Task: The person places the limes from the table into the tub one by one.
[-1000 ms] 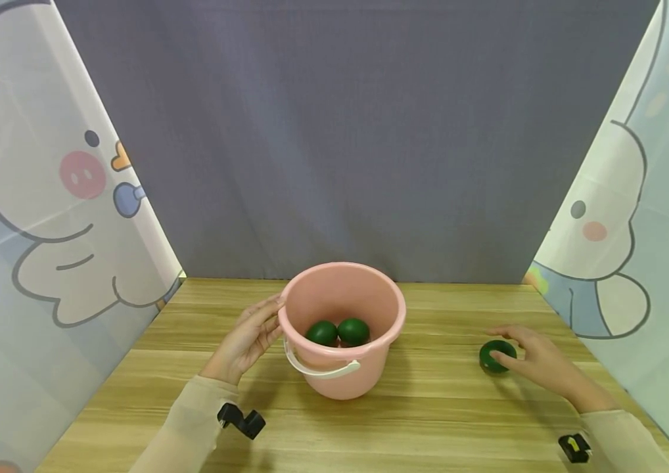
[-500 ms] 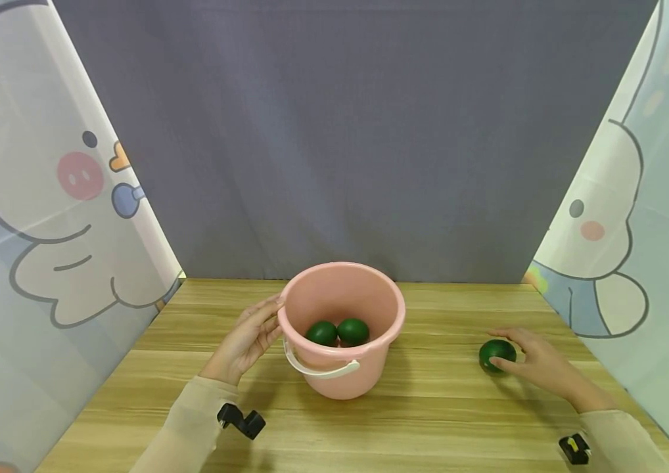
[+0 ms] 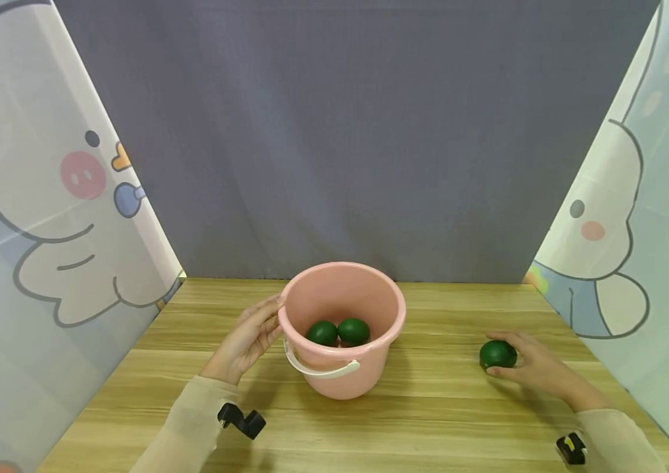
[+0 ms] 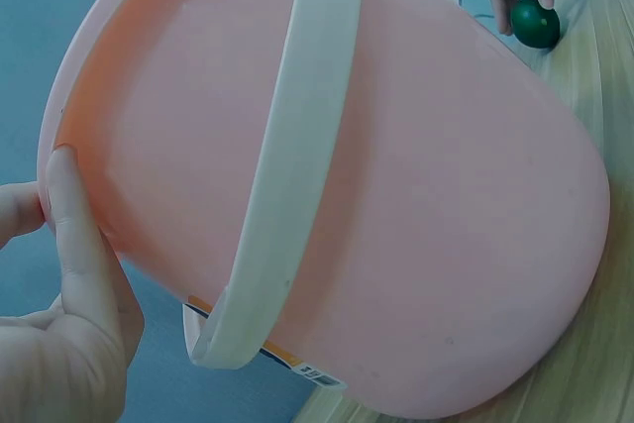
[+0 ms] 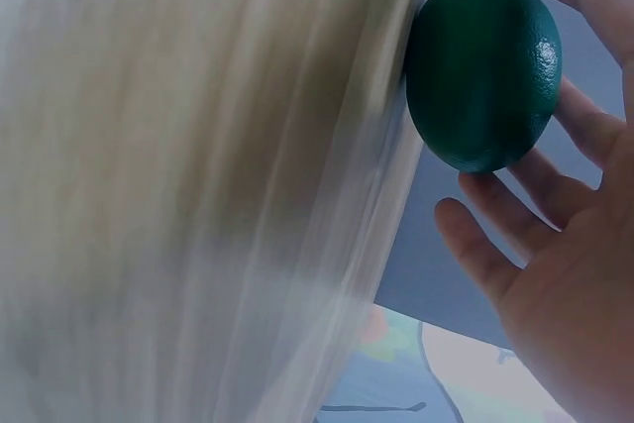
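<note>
A pink bucket (image 3: 343, 374) with a white handle (image 3: 325, 373) stands on the wooden table, holding two dark green limes, one on the left (image 3: 322, 333) and one on the right (image 3: 353, 332). My left hand (image 3: 247, 340) pinches the bucket's left rim; in the left wrist view thumb and finger lie on either side of it. To the right, another lime (image 5: 483, 74) rests on the table, smooth and glossy with a small stem nub. Around it is my right hand (image 3: 532, 364), fingers loosely bent; in the right wrist view the thumb stands apart from the lime.
The wooden tabletop (image 3: 429, 420) stretches between bucket and right-hand lime. A grey curtain (image 3: 358, 144) hangs behind it, and cartoon-printed cloth walls (image 3: 27, 217) close off both sides. Each forearm wears a black wrist mount (image 3: 242, 420).
The right-hand lime has turned in place and its long side now lies sideways. My right thumb has shifted from its front to its lower edge. The left hand and bucket stay put.
</note>
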Demonstrator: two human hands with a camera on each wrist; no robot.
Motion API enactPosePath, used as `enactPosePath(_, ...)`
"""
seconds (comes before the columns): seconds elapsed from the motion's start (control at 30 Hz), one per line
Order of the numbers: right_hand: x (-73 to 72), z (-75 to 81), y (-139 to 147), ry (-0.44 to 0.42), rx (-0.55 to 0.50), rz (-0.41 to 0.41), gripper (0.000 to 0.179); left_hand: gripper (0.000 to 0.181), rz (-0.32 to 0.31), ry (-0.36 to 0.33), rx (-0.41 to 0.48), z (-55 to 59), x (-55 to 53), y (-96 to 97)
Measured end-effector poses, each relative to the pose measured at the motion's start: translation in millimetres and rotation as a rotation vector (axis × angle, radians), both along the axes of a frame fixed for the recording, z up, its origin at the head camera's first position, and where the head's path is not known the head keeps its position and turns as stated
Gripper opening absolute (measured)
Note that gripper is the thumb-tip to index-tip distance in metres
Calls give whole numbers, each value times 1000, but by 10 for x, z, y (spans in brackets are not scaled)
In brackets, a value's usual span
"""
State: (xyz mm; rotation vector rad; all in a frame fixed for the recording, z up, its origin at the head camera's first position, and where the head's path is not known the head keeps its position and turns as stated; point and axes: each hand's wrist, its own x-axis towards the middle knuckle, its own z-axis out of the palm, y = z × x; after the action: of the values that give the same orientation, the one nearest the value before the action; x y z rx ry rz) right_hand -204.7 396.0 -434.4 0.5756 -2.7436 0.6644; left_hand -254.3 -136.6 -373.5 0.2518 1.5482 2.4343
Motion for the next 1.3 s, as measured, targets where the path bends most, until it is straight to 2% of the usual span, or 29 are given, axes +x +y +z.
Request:
enactPosePath(0.23,-23,-58,15,7,10,16,70,48,7,-11,-4,2,1,5)
enactPosePath(0.6,-52,-79,-9,-64,-11,2,70,46,12,-14,5,0,2,6)
enactPosePath(1.3,-64,-90,-6,-67,-27,1,65,48,13,-24,-5,6,-5,9)
